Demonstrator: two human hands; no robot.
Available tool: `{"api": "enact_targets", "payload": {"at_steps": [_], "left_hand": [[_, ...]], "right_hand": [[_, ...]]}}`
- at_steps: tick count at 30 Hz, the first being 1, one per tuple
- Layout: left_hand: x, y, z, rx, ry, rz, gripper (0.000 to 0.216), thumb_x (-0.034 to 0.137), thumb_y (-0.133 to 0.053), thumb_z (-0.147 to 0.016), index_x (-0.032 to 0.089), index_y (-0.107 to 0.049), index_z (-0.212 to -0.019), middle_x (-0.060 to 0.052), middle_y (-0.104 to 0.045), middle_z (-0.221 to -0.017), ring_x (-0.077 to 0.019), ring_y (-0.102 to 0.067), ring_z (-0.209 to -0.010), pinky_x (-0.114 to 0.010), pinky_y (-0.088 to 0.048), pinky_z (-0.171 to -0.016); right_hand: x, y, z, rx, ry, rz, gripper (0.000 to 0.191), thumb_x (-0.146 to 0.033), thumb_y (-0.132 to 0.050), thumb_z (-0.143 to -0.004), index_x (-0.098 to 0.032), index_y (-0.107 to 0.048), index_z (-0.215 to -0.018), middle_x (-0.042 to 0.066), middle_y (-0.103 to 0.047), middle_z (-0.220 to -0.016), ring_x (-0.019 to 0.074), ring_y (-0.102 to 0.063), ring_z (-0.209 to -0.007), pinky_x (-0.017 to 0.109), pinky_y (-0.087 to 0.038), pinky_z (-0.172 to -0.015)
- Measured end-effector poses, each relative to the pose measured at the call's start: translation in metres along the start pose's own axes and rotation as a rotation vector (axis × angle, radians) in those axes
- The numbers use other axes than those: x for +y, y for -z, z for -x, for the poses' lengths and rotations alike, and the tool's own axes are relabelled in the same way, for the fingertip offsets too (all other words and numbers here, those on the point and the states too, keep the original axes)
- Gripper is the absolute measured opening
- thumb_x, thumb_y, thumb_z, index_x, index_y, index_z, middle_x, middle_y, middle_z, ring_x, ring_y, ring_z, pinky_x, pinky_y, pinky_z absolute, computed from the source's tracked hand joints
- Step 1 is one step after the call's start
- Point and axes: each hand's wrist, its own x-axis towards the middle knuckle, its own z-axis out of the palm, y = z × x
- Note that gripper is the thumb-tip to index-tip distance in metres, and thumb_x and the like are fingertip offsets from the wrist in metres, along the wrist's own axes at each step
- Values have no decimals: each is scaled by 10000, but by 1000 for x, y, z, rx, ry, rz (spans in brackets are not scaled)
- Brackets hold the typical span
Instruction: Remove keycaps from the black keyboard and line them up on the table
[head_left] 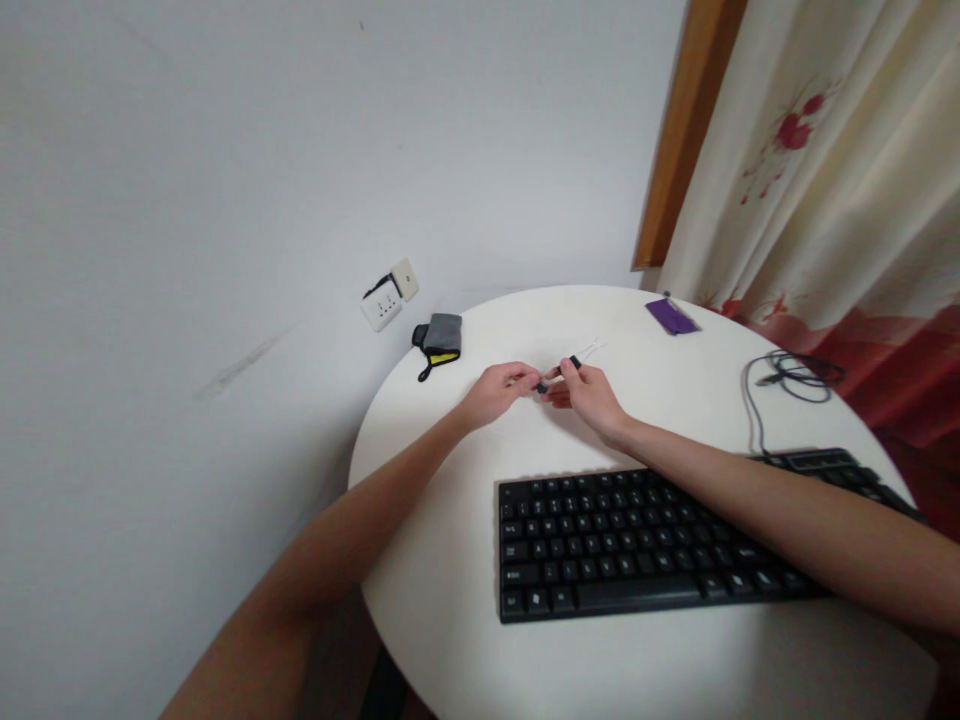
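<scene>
In the head view, the left hand (499, 393) has thumb and fingers pinched around a small dark piece (541, 387), perhaps a key, though it is too small to be sure. The right hand (595, 400) grips a black-handled tool (575, 361) between thumb and fingers, its pale wire end pointing away. Both hands are close together above the white table (427, 570), just beyond the black keyboard (600, 540), which the right forearm crosses. A folded grey cloth (445, 333) lies near the wall.
</scene>
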Motion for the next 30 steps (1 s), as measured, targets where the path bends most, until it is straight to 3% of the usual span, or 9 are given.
{"api": "enact_targets", "payload": {"at_steps": [9,16,22,26,30], "left_hand": [[6,-5,2,72,-89,-101,262,276,-753,-748,143,-673,-960,-59,-708,-934,-165,-657,-852,-303,-528,-814],[5,-3,4,21,-266,-297,240,263,-685,-833,184,-628,-1052,-54,-659,-1026,-166,-614,-930,-285,-510,-798],[8,-2,6,-26,-423,-414,169,249,-619,-894,219,-693,-1043,-76,-611,-1086,-195,-579,-1053,-364,-461,-970],[13,-2,5,-17,-425,-376,156,284,-641,-881,213,-695,-1009,-74,-607,-1070,-193,-576,-1052,-345,-476,-946],[1,12,-2,145,-275,-353,162,265,-634,-863,191,-670,-1002,-67,-635,-1032,-179,-591,-972,-262,-511,-756]], "right_hand": [[2,1,-2,7,74,72,383,-428,-485,-959,-116,-684,-861,115,-739,-802,161,-684,-665,237,-514,-597],[5,3,-5,21,79,113,365,-387,-479,-948,-103,-698,-879,115,-739,-821,157,-673,-678,239,-491,-605],[7,5,-5,28,67,124,353,-361,-479,-929,-104,-708,-848,93,-723,-756,144,-645,-632,240,-464,-595],[6,4,-3,21,68,122,373,-388,-479,-918,-105,-699,-814,79,-692,-708,139,-612,-618,245,-450,-595],[6,2,-2,33,46,103,409,-475,-514,-889,-109,-689,-839,87,-690,-775,135,-589,-625,249,-444,-590]]}}
